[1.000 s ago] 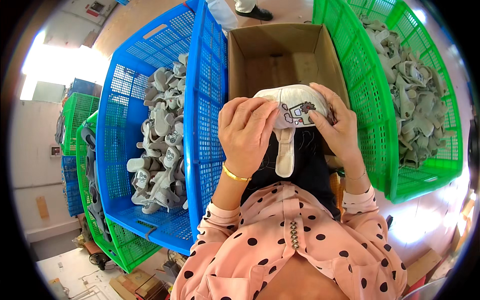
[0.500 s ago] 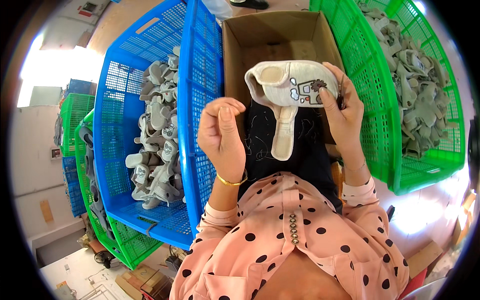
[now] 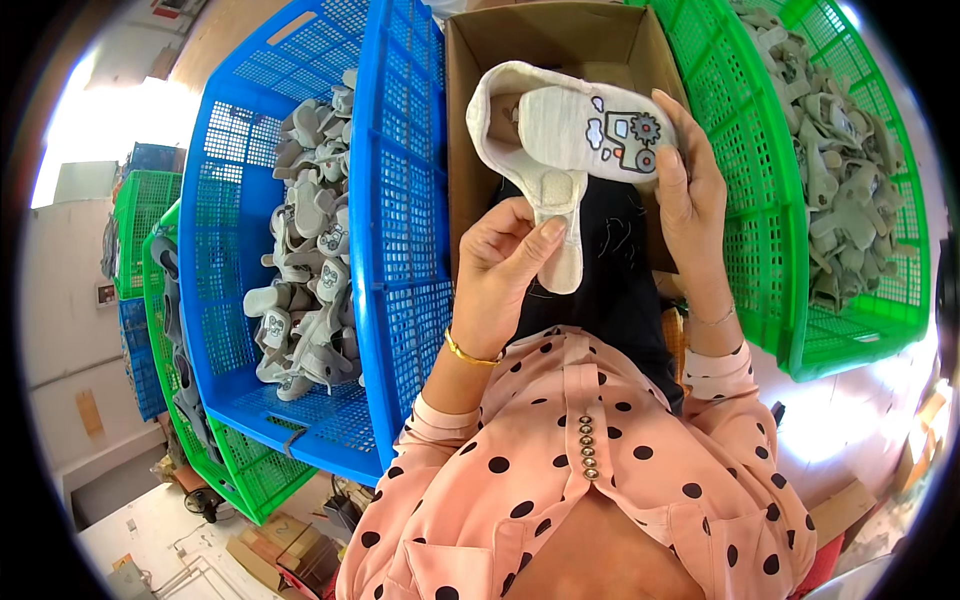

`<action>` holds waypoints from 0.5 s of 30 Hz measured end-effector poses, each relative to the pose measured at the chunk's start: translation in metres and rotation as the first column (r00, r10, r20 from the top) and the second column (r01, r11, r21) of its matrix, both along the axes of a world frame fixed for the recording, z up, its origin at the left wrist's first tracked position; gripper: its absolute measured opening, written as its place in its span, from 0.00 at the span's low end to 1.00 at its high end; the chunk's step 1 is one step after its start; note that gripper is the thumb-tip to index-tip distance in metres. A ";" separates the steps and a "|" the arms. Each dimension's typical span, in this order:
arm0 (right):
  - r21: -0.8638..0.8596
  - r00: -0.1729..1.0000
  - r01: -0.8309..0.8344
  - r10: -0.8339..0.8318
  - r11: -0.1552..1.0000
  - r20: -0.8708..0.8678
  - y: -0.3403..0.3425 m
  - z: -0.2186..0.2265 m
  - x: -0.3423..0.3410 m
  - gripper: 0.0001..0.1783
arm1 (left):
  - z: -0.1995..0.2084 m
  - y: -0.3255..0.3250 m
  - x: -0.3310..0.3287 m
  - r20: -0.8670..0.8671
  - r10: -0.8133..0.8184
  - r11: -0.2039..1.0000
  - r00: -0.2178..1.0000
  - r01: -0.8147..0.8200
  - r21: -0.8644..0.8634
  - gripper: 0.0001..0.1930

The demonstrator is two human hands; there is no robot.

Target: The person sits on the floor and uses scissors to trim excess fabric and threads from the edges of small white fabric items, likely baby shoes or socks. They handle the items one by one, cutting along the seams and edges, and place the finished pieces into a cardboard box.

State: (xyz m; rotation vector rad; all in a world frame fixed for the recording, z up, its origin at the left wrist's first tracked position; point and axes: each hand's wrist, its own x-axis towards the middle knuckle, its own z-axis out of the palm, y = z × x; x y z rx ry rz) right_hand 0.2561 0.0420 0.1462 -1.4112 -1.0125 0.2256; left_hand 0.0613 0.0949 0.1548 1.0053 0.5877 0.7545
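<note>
Currently | left hand pinches strap of shoe | right hand clasps toe, thumb atop

L fingers pinched, R fingers gripping, both fwd.

Two bare hands, a left hand and a right hand, and one off-white cloth shoe with a cartoon print, amid one open brown cardboard box, one large blue plastic mesh basket at left, and three green plastic mesh baskets, one right, two left. Pale grey cloth shoes, heaped left and right, overlap too much to count.
</note>
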 end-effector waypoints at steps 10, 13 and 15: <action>-0.342 0.966 -0.139 0.202 0.929 0.158 -0.038 0.032 -0.033 0.17 | -0.006 -0.008 0.003 -0.025 0.154 0.974 0.988 -0.148 0.173 0.09; -0.264 0.888 -0.116 0.219 0.957 0.404 -0.028 0.021 -0.043 0.16 | -0.001 -0.013 0.004 -0.001 0.123 0.982 0.992 -0.122 0.148 0.09; -0.160 0.813 -0.098 0.172 0.982 0.557 -0.022 0.012 -0.043 0.14 | -0.005 -0.013 0.004 -0.005 0.164 0.968 0.986 -0.160 0.193 0.08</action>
